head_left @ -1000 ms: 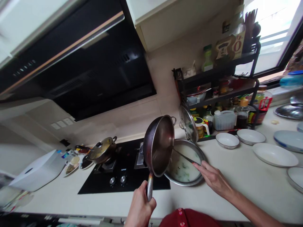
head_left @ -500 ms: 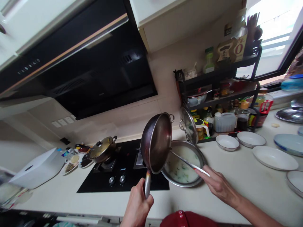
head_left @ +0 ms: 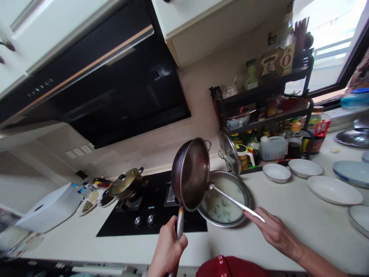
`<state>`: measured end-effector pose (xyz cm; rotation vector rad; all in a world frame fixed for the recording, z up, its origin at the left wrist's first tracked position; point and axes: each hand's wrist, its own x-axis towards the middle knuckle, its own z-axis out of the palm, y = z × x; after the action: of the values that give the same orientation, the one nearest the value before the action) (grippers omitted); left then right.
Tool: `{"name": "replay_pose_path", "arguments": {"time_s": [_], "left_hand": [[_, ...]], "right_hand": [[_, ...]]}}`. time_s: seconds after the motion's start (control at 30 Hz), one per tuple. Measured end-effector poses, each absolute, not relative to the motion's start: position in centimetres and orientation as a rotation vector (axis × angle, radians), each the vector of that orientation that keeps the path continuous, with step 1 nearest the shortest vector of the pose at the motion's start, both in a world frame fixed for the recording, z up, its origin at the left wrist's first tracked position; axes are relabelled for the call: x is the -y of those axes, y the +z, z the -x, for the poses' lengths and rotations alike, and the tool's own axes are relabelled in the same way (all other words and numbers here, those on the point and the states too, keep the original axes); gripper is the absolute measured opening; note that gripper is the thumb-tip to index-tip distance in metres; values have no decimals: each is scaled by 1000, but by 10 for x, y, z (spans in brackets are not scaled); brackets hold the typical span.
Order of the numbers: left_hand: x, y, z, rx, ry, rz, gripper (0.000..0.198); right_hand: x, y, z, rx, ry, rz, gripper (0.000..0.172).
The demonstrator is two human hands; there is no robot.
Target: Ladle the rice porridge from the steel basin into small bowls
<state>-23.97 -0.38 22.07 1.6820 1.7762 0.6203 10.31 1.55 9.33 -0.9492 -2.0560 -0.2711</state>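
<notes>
A dark metal wok (head_left: pixel 194 175) is tipped on its side, its mouth facing right, over the left rim of a wide steel bowl. My left hand (head_left: pixel 170 244) is closed round the wok's handle. Pale soup with green bits fills much of the steel bowl (head_left: pixel 248 200), which stands on the counter. My right hand (head_left: pixel 273 231) grips a long-handled spoon (head_left: pixel 236 202), whose head is at the wok's lower right edge, above the soup.
A lidded pot (head_left: pixel 125 184) sits on the left burner of the black stove (head_left: pixel 127 225). Behind the bowl a glass lid (head_left: pixel 229 152) leans upright. White dishes (head_left: pixel 334 190) stand at the right, below a condiment rack (head_left: pixel 265 123). A range hood (head_left: pixel 129 92) hangs above.
My right hand and the spoon have shifted slightly right, and the spoon's head now shows at the wok's edge. The wok stays tipped in my left hand. The view has shifted slightly.
</notes>
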Motion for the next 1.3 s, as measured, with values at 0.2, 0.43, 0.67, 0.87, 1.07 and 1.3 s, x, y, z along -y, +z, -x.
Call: {"name": "replay_pose_path", "arguments": {"time_s": [0.2, 0.43, 0.67, 0.87, 1.07, 1.3], "left_hand": [[3, 223, 238, -1729, 617, -1651, 17], [4, 222, 235, -1709, 623, -1647, 16], [2, 215, 241, -1667, 658, -1552, 15], [-3, 209, 240, -1621, 644, -1415, 17], [-4, 208, 242, -1640, 685, -1306, 19], [-9, 199, 256, -1565, 744, -1233, 13]], "right_hand": [[-62, 112, -52, 1986, -355, 947, 56], [-32, 80, -85, 2084, -238, 943, 56], [-9, 84, -112, 2099, -263, 961, 61], [-28, 91, -75, 2100, -258, 922, 57], [-2, 78, -129, 2165, -179, 964, 61], [13, 86, -153, 2047, -103, 1067, 52]]}}
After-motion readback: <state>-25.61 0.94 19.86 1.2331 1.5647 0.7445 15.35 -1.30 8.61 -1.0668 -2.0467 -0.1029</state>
